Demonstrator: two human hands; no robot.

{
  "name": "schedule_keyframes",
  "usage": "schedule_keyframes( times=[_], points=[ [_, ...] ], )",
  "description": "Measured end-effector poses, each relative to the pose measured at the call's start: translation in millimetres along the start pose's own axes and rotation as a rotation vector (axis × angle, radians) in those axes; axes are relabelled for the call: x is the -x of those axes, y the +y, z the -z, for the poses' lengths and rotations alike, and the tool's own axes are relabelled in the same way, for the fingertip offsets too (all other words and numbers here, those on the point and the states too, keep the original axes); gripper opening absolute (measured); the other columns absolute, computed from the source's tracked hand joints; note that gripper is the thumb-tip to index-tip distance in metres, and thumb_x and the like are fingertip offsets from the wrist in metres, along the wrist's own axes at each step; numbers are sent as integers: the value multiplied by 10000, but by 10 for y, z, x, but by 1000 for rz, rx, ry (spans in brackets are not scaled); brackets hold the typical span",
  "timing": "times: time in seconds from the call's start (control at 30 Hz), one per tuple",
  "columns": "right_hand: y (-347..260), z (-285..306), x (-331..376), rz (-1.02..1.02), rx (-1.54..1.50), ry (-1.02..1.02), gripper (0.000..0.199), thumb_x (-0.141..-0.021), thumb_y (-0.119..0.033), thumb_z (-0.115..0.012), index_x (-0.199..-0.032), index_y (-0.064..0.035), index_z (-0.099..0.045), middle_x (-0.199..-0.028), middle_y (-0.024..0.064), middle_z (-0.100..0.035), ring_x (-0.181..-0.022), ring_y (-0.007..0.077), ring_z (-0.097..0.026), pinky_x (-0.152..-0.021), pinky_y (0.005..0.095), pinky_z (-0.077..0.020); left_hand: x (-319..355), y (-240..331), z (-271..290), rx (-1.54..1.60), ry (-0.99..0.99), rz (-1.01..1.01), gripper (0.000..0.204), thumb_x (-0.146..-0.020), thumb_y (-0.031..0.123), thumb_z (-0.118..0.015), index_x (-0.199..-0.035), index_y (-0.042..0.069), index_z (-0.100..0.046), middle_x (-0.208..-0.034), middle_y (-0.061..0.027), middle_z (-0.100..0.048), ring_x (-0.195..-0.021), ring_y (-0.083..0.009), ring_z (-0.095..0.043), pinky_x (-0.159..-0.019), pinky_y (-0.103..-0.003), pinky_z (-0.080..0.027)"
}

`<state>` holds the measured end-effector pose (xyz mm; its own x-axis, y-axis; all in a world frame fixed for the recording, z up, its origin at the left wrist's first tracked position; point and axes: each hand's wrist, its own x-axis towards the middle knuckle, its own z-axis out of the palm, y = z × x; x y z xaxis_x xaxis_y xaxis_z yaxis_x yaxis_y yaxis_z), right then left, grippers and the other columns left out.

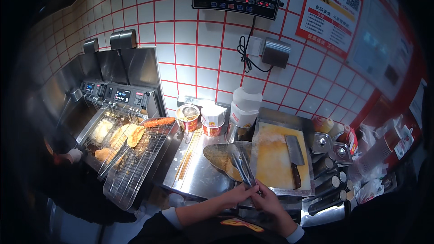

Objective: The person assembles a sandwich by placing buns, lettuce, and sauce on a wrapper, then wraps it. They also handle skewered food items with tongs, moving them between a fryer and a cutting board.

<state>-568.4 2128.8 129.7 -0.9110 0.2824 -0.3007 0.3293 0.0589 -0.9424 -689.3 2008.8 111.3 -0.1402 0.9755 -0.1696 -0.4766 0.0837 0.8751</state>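
Observation:
Metal tongs (242,165) reach away from me, their tips over a rounded steel pan (212,147) of brownish seasoning. My left hand (239,195) and my right hand (269,201) meet at the near end of the tongs, both closed around it; the fingers partly overlap. Just right of the tongs lies a yellow-stained cutting board (273,153) in a steel tray. On it rests a cleaver (294,153) with a dark wooden handle. Several wooden skewers (187,156) lie on the steel counter left of the pan.
Left, a wire rack (131,171) holds fried pieces, a red sausage-like skewer (158,122) and another pair of tongs, beside fryers (108,129). A co-worker's gloved hand (74,155) is at far left. Paper cups (211,119), lidded steel containers (322,143) and dark cylindrical shakers (327,187) surround the workspace.

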Motion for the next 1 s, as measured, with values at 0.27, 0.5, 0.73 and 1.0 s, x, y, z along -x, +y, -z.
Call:
schedule_keyframes(
  times=[0.27, 0.5, 0.73, 1.0],
  points=[
    [418, 736, -141, 312, 889, 690, 505, -793, -204, -602, -1229, 8, -462, -844, 194, -592, -786, 351, -572, -720, 447, -445, -192, -668, 467, -559, 883, -99, 607, -825, 257, -666, -1280, -4, -360, -1216, -179, -474, -1088, -266, -482, -912, -387, -411],
    [773, 1046, -360, 65, 1031, 730, 531, -763, -243, -608, -1185, 51, -476, -943, 257, -558, -889, 419, -529, -808, 494, -410, -164, -1054, 519, 550, 402, 477, 280, -858, 255, -618, -1033, 57, -526, -762, -62, -572, -678, -222, -572, -652, -369, -515],
    [721, 1024, -437, 146, 1028, 708, 603, -740, -189, -640, -1260, 29, -426, -1112, 265, -489, -1016, 417, -466, -878, 471, -389, -231, -1101, 684, 626, 362, 411, 164, -868, 254, -607, -803, 137, -511, -586, -1, -514, -481, -132, -479, -458, -277, -428],
    [645, 1023, -537, 248, 1092, 629, 650, -727, -117, -626, -1329, -86, -383, -1246, 246, -392, -1091, 425, -401, -924, 487, -361, 143, -1194, 900, 574, 494, 385, 224, -871, 230, -585, -714, 117, -473, -538, 7, -463, -433, -131, -435, -422, -261, -367]
  ],
)
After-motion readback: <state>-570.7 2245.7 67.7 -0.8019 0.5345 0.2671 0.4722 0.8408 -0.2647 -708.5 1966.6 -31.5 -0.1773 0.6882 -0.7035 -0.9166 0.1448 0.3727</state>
